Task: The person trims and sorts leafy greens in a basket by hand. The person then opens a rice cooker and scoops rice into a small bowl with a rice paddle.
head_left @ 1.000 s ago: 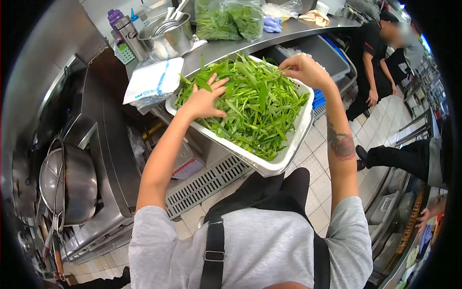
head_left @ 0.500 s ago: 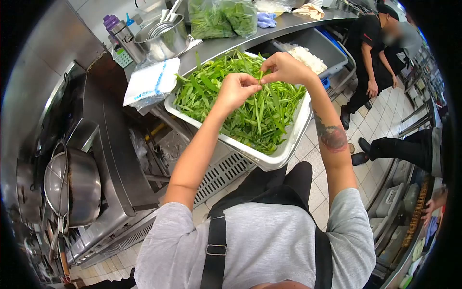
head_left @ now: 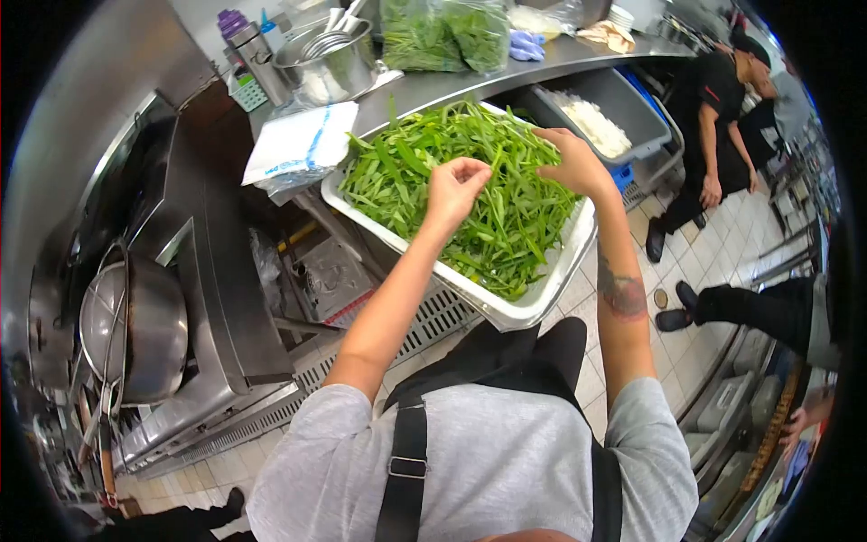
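A white tub (head_left: 517, 309) is heaped with long, narrow-leaved greens (head_left: 492, 230) that look like water spinach. Above the middle of the heap is my left hand (head_left: 454, 192), thumb and fingertips pressed together in a pinch. Whether a stem is caught between them I cannot make out against the greens behind. My right hand (head_left: 578, 164) hovers over the right side of the heap, thumb and fingers apart, with nothing visible in it.
Behind the tub, the steel counter (head_left: 442, 90) carries a bag of greens (head_left: 442, 36), a pot of utensils (head_left: 325, 68) and a white packet (head_left: 302, 140). A grey bin (head_left: 646, 113) holds white food. Co-workers stand to the right; a strainer and pot (head_left: 135, 334) are left.
My hands, which met fingertip to fingertip over the greens, have separated. The right moved right and its fingers spread; the left still pinches. The whole view shifted slightly.
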{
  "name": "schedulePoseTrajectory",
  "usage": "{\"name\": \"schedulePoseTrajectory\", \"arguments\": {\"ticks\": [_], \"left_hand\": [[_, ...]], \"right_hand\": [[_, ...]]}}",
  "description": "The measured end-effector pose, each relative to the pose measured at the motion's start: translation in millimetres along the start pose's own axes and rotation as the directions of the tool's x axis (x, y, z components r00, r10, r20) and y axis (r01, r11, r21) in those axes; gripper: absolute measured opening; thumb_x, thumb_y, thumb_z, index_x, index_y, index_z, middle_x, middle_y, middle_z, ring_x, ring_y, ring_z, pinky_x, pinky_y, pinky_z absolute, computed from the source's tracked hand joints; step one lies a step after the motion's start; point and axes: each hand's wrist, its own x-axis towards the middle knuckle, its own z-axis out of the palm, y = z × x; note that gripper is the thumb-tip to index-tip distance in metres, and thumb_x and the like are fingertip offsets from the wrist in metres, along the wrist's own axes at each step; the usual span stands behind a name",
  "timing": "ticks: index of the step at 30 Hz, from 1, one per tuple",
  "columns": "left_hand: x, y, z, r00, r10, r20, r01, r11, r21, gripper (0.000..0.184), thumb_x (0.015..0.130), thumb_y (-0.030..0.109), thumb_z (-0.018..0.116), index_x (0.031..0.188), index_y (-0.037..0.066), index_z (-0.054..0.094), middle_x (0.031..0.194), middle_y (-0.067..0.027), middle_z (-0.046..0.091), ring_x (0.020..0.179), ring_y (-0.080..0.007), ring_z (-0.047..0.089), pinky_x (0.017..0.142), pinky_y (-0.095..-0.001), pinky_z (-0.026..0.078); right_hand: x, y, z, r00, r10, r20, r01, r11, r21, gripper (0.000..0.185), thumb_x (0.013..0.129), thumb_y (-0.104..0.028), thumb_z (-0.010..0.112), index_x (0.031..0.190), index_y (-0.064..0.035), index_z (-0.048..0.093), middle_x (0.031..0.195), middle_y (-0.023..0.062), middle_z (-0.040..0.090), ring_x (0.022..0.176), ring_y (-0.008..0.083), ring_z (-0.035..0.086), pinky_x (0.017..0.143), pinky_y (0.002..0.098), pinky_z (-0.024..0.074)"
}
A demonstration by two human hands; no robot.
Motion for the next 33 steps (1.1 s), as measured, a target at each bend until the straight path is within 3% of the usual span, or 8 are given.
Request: {"name": "schedulePoseTrajectory", "arguments": {"ticks": [8,15,21,23,25,28,31,33], "left_hand": [[-5.6,-10.3,4.9,0.996,0.083,-0.022,-0.083,0.997,0.005,0.009,0.082,0.006,0.064,0.089,0.000,0.064,0.079,-0.0015,0.064,0.070,-0.0060,0.057,0.064,-0.0207,0.046],[-18.3,20.4,14.4,0.985,0.149,-0.081,-0.131,0.971,0.198,0.017,0.067,0.011,0.064,0.080,0.001,0.061,0.070,-0.0078,0.060,0.063,-0.0139,0.057,0.055,-0.0277,0.045],[-26.5,-2.5,23.9,0.957,0.248,0.150,-0.288,0.760,0.583,0.026,0.059,0.012,0.065,0.079,-0.005,0.061,0.086,-0.0152,0.051,0.085,-0.0270,0.050,0.074,-0.0393,0.043],[-29.1,-6.0,23.4,0.951,0.264,0.165,-0.309,0.744,0.592,0.029,0.059,0.011,0.066,0.082,-0.005,0.061,0.092,-0.0146,0.050,0.089,-0.0270,0.049,0.076,-0.0393,0.042],[-28.3,-24.9,26.7,0.948,0.166,0.272,-0.308,0.695,0.650,0.028,0.060,0.016,0.067,0.080,-0.004,0.064,0.092,-0.0134,0.051,0.092,-0.0269,0.050,0.076,-0.0386,0.042],[-37.1,-30.7,27.6,0.884,0.152,0.442,-0.447,0.554,0.703,0.026,0.062,0.024,0.070,0.076,0.002,0.067,0.094,-0.0120,0.053,0.094,-0.0260,0.050,0.079,-0.0405,0.040],[-36.3,-32.8,29.1,0.885,0.270,0.379,-0.464,0.586,0.664,0.037,0.063,0.036,0.073,0.079,0.004,0.068,0.097,-0.0110,0.053,0.099,-0.0257,0.047,0.082,-0.0403,0.039],[-34.5,-30.2,33.3,0.908,0.314,0.278,-0.417,0.600,0.683,0.036,0.066,0.036,0.071,0.080,0.003,0.067,0.098,-0.0114,0.053,0.100,-0.0267,0.047,0.083,-0.0395,0.038]], "right_hand": [[1.9,-51.8,38.0,0.976,0.217,0.014,-0.195,0.845,0.498,0.029,0.080,-0.026,0.067,0.078,0.0034,0.066,0.057,0.0034,0.057,0.052,0.0087,0.048,0.048,0.0267,0.0382],[-6.7,-64.6,39.7,0.975,0.219,0.041,-0.183,0.682,0.708,0.015,0.085,-0.007,0.060,0.092,0.0045,0.067,0.084,0.0053,0.064,0.074,0.0095,0.054,0.066,0.0219,0.0412],[-17.6,-32.1,43.0,0.922,0.387,-0.009,-0.272,0.664,0.697,0.022,0.090,-0.011,0.052,0.100,0.0044,0.063,0.084,0.0001,0.052,0.069,0.0079,0.040,0.058,0.0211,0.0288],[-17.0,-9.5,43.0,0.866,0.485,-0.124,-0.217,0.586,0.781,0.023,0.091,-0.010,0.049,0.109,0.0000,0.058,0.093,0.0040,0.053,0.085,0.0137,0.050,0.067,0.0219,0.0421],[-15.4,4.9,36.3,0.923,0.231,-0.308,-0.088,0.905,0.417,0.025,0.091,-0.010,0.047,0.111,0.0024,0.055,0.105,0.0075,0.051,0.100,0.0190,0.050,0.081,0.0294,0.0453],[-10.4,21.7,43.2,0.883,0.302,-0.359,-0.167,0.918,0.360,0.017,0.093,-0.007,0.042,0.099,0.0039,0.054,0.092,0.0074,0.056,0.090,0.0202,0.056,0.078,0.0288,0.0446],[-13.0,25.3,54.3,0.894,0.323,-0.311,-0.315,0.946,0.079,0.064,0.079,-0.042,0.069,0.122,0.0025,0.053,0.109,0.0231,0.059,0.086,0.0318,0.057,0.079,0.0432,0.0443],[-4.6,-38.0,48.8,0.834,0.373,-0.407,-0.220,0.901,0.375,0.039,0.089,-0.028,0.055,0.106,0.0067,0.057,0.098,0.0175,0.061,0.079,0.0231,0.055,0.070,0.0394,0.0437]]}}
